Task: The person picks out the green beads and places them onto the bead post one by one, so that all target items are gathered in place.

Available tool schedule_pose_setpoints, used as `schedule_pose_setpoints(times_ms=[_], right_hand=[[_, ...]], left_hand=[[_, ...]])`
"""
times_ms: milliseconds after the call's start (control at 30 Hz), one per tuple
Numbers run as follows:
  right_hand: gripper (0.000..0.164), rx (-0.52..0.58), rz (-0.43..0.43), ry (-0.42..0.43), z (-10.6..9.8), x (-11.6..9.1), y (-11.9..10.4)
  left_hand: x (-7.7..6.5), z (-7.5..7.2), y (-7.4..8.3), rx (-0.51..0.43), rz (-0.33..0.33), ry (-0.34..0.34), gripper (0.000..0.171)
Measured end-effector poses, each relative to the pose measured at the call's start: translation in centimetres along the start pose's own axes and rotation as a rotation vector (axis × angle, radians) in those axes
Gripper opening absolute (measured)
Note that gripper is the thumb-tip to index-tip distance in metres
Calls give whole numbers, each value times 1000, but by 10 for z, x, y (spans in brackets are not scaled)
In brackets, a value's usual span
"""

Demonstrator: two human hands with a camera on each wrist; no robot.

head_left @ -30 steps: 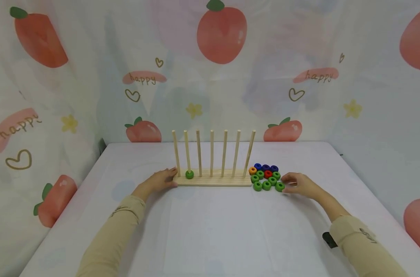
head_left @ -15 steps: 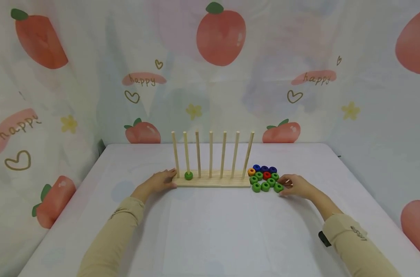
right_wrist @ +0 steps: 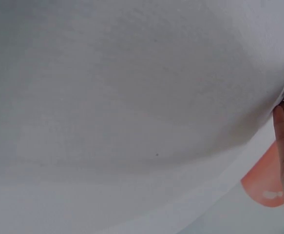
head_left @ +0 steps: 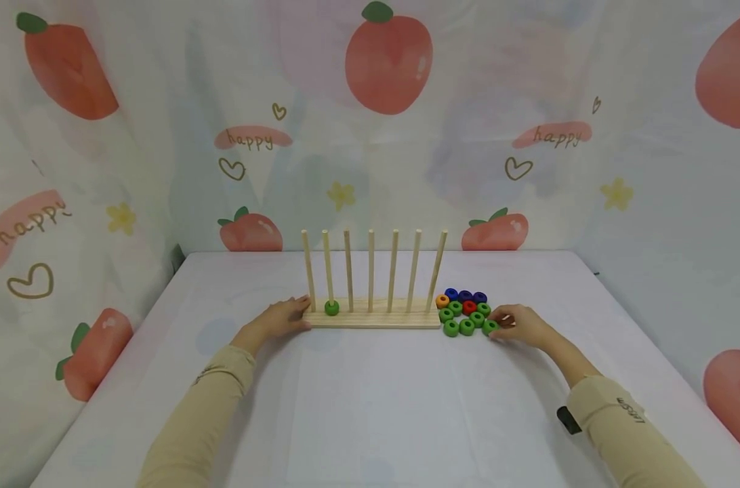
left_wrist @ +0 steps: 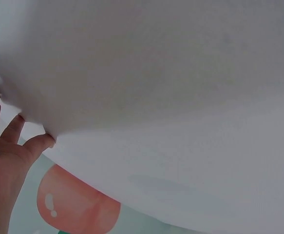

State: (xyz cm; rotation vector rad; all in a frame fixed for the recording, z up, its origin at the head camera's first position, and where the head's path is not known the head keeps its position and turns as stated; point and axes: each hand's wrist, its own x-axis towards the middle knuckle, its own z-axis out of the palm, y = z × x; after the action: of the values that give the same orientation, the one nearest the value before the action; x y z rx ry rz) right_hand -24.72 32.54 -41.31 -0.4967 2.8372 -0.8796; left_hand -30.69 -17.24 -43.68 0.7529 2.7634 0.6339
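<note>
The wooden pegboard (head_left: 376, 318) lay with its long near edge facing the person, a broad stretch of white tabletop (head_left: 370, 393) running forward from that edge and a narrower strip behind it, up to the printed cloth (head_left: 370, 183). More tabletop extended past both ends. At the pegboard's left end, the left hand (head_left: 282, 317) had its fingers spread and touching the wood. Off the right end, the right hand (head_left: 522, 327) pinched a green ring (head_left: 489, 331) between thumb and fingers, at the outer near side of a close cluster. There an orange ring (head_left: 442, 303) sat just beside the board, with blue, purple, red and more green rings further out.

Only the head view showed the seven posts and a threaded green ring (head_left: 331, 310), low on the second post from the pegboard's left end. The left wrist view gave the splayed fingers from the palm side and just a sliver of the board; the right wrist view caught merely a strip of green at the fingertips.
</note>
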Motion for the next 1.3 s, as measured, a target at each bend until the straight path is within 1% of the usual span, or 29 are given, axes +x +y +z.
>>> schedule_pose_setpoints(times_ms=[200,467,600,733,867,933,1033,1133,1300], right_hand=[[28,-13,13,7,-2,-3,1],[29,-18,-53,74,-6,-2,-4],[30,-27,-86,115,-6,1,-11],[31,-5,-120,143,-5,4,-19],[34,6,-119,152,-2,5,-24],[34,0,-110,159,-1,4,-27],[35,2,-122,175,0,3,-33],[35,13,-153,201,2,3,-41],[32,-14,-226,273,8,6,-53]], left_hand=[[3,2,-3,-6,11,-7,66],[2,0,-1,-3,10,-7,66],[2,-1,-1,-1,3,-16,67],[1,-2,-1,4,-6,-21,67],[1,-2,-3,5,-5,-15,67],[1,-1,-4,2,5,-15,67],[2,0,-4,0,17,-14,67],[2,0,-4,1,18,-13,66],[2,0,-5,4,11,-15,67]])
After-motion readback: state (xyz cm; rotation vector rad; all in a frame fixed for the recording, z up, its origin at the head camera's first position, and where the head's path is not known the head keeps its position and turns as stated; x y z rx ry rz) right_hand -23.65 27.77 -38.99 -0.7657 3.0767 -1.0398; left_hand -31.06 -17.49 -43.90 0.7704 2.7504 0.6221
